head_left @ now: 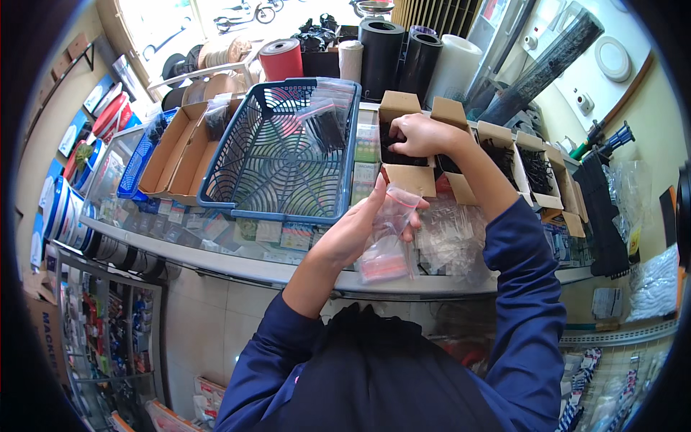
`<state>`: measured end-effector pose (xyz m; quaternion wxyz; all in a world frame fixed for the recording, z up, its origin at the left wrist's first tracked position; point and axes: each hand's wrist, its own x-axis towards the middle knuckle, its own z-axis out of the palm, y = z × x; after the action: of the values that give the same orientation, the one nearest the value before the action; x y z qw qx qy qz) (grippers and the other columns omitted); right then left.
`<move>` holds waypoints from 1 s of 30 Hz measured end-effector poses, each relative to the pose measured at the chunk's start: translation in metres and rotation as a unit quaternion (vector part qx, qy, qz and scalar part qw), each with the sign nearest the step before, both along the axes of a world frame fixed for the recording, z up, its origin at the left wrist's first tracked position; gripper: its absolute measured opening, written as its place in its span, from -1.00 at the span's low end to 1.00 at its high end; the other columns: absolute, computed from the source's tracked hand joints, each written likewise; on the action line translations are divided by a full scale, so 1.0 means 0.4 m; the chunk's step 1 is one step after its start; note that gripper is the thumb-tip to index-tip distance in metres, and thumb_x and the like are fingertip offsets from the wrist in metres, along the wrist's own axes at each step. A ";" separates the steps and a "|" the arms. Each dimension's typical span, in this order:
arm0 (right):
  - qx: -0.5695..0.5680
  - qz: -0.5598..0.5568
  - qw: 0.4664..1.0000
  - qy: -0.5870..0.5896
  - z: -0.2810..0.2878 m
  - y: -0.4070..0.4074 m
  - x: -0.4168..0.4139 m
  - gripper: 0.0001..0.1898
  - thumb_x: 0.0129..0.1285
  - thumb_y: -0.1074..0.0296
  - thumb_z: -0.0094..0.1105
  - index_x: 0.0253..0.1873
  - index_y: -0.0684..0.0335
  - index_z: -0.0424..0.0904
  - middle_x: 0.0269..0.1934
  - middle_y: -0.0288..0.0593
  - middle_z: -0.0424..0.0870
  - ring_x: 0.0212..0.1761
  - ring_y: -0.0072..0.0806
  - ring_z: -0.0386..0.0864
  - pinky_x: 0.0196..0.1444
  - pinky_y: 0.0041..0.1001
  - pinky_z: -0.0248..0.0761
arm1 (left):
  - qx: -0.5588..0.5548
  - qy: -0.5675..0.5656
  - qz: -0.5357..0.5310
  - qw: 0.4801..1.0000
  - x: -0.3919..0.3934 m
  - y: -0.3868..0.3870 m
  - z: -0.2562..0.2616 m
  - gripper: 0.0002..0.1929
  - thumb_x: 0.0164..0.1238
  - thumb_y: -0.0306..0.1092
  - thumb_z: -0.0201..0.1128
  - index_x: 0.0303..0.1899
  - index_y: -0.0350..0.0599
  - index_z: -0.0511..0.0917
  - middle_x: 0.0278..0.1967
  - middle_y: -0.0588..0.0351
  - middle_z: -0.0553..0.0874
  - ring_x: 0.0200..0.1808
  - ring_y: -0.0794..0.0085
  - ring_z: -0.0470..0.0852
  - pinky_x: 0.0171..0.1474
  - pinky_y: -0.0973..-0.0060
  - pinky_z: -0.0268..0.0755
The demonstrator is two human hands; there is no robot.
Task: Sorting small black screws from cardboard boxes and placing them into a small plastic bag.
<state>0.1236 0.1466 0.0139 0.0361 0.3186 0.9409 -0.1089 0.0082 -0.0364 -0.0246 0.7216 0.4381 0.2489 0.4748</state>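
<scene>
My left hand holds a small clear zip bag with a red seal line, above the counter's front edge. Below it lies a stack of similar bags. My right hand reaches into an open cardboard box of small black pieces; its fingertips are partly hidden, so I cannot tell if they grip any. Further right, open boxes hold black screws or similar pieces. Left of the boxes, a blue plastic basket holds filled zip bags. A heap of clear pieces or bags lies below the boxes.
The glass display counter runs across in front of me. Long cardboard boxes and a blue tray stand left of the basket. Behind are a red roll, black rolls and a white roll. A dark roll leans at the right.
</scene>
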 end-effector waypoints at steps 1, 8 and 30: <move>0.000 0.000 1.000 0.000 -0.005 -0.005 -0.003 -0.64 0.05 0.23 0.17 -0.13 0.39 0.49 -0.22 0.04 0.59 -0.14 -0.19 0.54 -0.05 -0.36 0.38 | -0.001 0.007 0.002 1.000 -0.001 0.000 0.000 -0.25 0.35 0.25 -0.44 -0.02 -0.38 0.41 -0.40 0.11 0.52 -0.34 0.46 0.48 -0.15 0.53 0.35; 0.059 -0.015 0.998 -0.001 -0.025 -0.016 -0.012 -0.70 0.01 0.33 0.16 -0.18 0.42 0.49 -0.21 0.11 0.58 -0.14 -0.12 0.54 -0.04 -0.33 0.38 | -0.007 -0.009 -0.007 1.000 0.001 0.004 -0.004 -0.27 0.36 0.23 -0.43 -0.02 -0.37 0.41 -0.41 0.12 0.52 -0.34 0.47 0.48 -0.16 0.53 0.34; 0.059 -0.073 0.987 0.131 -0.063 -0.043 -0.023 -0.76 -0.03 0.47 0.14 -0.20 0.39 0.52 -0.27 0.12 0.60 -0.23 -0.10 0.57 -0.10 -0.36 0.42 | -0.019 -0.005 0.013 1.000 0.004 0.003 0.005 -0.29 0.38 0.19 -0.44 -0.02 -0.37 0.42 -0.42 0.15 0.52 -0.36 0.49 0.48 -0.18 0.55 0.35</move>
<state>0.1146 0.1295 -0.0111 -0.1147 0.3707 0.9166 -0.0962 0.0100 -0.0350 -0.0224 0.7248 0.4191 0.2595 0.4813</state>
